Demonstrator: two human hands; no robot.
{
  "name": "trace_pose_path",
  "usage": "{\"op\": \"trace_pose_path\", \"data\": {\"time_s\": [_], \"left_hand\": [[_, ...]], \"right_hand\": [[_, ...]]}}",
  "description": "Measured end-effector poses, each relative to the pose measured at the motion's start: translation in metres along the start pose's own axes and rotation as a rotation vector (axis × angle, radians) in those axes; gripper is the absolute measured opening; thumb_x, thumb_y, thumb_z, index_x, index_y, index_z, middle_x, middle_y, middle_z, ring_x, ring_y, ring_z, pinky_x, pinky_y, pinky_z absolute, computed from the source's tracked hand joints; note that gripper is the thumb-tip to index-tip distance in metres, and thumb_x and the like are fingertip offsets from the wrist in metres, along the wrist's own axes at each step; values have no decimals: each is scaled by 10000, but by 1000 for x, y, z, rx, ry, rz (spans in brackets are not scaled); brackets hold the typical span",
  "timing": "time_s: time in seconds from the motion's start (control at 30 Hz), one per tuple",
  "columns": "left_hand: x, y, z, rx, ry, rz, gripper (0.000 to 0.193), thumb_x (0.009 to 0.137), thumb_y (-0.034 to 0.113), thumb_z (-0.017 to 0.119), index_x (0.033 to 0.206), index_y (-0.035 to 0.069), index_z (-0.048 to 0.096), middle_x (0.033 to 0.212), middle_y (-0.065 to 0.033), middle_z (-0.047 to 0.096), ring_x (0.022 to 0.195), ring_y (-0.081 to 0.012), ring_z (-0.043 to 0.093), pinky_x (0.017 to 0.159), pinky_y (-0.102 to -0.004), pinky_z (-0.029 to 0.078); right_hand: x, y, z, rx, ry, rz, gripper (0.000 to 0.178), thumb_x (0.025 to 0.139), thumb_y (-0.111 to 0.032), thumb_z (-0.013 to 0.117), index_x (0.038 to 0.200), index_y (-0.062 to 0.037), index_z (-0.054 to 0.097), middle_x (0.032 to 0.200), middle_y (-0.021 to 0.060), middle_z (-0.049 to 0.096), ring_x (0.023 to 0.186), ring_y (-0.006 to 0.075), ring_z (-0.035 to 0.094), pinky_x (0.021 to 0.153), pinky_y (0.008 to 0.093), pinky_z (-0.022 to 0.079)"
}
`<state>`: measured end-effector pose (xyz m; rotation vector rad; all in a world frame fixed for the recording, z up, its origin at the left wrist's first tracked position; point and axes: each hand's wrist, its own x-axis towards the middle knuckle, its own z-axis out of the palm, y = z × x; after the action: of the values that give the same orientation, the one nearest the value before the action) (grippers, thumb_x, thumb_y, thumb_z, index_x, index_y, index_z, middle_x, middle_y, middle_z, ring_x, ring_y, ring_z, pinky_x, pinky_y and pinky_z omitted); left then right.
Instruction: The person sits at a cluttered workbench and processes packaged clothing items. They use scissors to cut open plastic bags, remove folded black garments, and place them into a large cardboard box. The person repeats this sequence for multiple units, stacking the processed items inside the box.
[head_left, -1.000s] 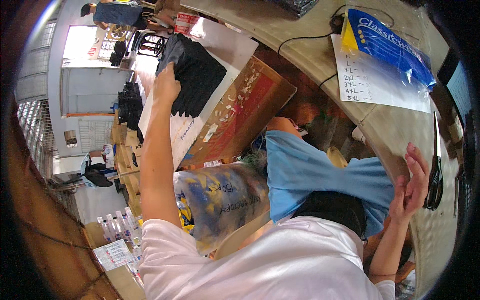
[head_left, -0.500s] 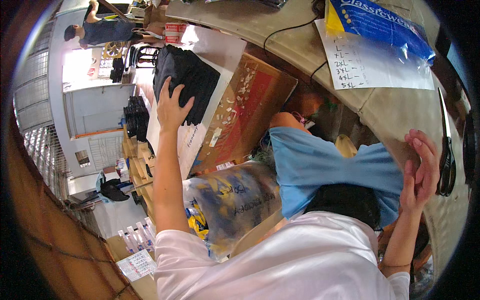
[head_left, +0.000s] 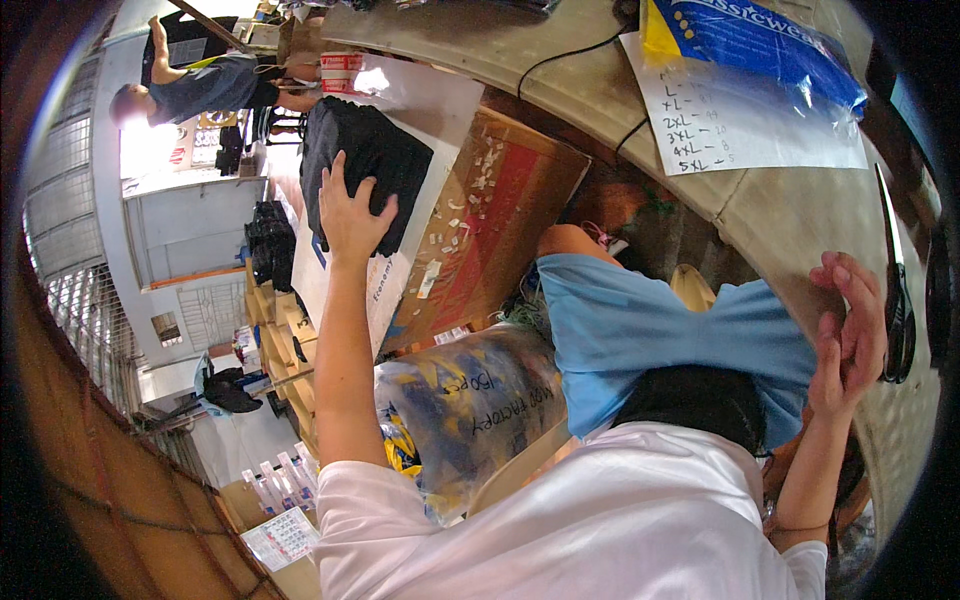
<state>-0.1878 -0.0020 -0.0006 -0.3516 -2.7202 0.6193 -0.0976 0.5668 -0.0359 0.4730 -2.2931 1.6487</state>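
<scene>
My left hand (head_left: 355, 215) lies spread on a stack of folded black cloth (head_left: 370, 165), fingers apart and pressing on its near edge. The stack sits on a white printed board or carton top (head_left: 375, 290). My right hand (head_left: 848, 330) is raised over the table's edge at the right, loosely curled, thumb and fingers apart, with nothing visible in it. Beside it lies a pair of black-handled scissors (head_left: 900, 330) on the pale table (head_left: 780, 225).
A handwritten paper sheet (head_left: 700, 130) lies under a blue and yellow plastic package (head_left: 760, 50). An opened cardboard box (head_left: 490, 220) with paper scraps stands beside the stack. A filled clear plastic sack (head_left: 480, 400) rests near my lap. Another person (head_left: 205, 88) is at the far left.
My left hand stays on the black stack, shifting slightly as the view moves. My right hand has moved slightly right. The far person has raised an arm.
</scene>
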Motion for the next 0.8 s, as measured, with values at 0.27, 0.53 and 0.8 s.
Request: {"op": "trace_pose_path", "data": {"time_s": [0.27, 0.53, 0.8], "left_hand": [[2, -2, 3, 39, -24, -8, 403, 631, 309, 765, 964, 128, 628, 1436, -155, 337, 1249, -454, 377, 955, -544, 392], [6, 15, 0, 178, -162, -118, 478, 638, 228, 723, 1090, 166, 582, 1476, -159, 255, 1320, -444, 274, 995, -659, 285], [-4, 27, 17, 242, -157, 6, 430, 699, 292, 694, 1098, 165, 597, 1500, -153, 224, 1382, -414, 164, 974, -745, 189]], "right_hand": [[1, 1, -1, 20, -16, 8, 332, 872, -9, 477, 1197, 53, 511, 1214, 234, 504, 1132, 308, 522, 916, 398, 468], [2, 2, -4, 14, -31, -5, 323, 873, -16, 482, 1186, 52, 516, 1205, 240, 506, 1107, 301, 531, 898, 384, 472], [2, -1, -1, 22, -19, 30, 314, 864, -17, 505, 1170, 49, 528, 1182, 236, 530, 1062, 289, 554, 871, 372, 482]]}}
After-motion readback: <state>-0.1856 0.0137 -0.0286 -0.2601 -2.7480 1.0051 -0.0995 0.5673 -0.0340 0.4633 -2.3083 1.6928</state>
